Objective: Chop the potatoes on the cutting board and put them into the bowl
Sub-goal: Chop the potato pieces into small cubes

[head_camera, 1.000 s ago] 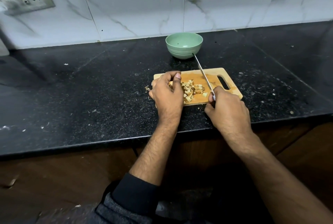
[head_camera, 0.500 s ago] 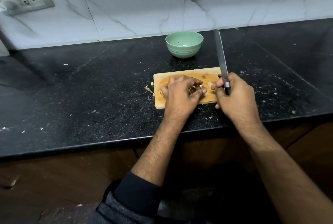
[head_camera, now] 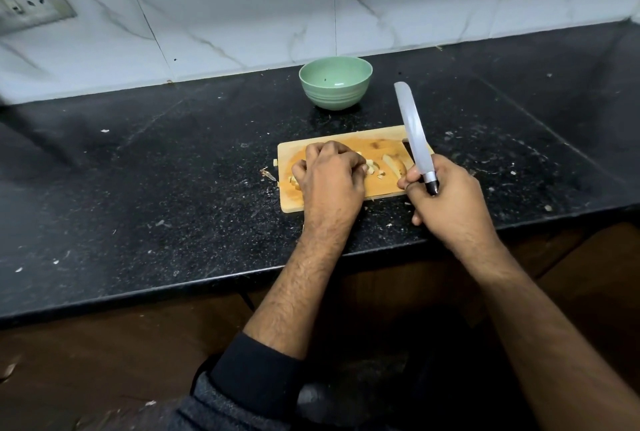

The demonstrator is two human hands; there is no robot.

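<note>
Left hand (head_camera: 330,176) cupped over potato pieces (head_camera: 372,167) on cutting board (head_camera: 377,184); right hand (head_camera: 446,198) holds knife (head_camera: 414,136) raised; bowl (head_camera: 335,82) behind.

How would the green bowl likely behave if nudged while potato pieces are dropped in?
The green bowl looks empty, so it is probably light and may slide on the glossy black countertop. Its base seems narrower than its rim, so a push near the rim might tip it. It looks rigid, possibly breakable.

Head-worn camera looks forward and down, close over the countertop (head_camera: 173,188).
</note>
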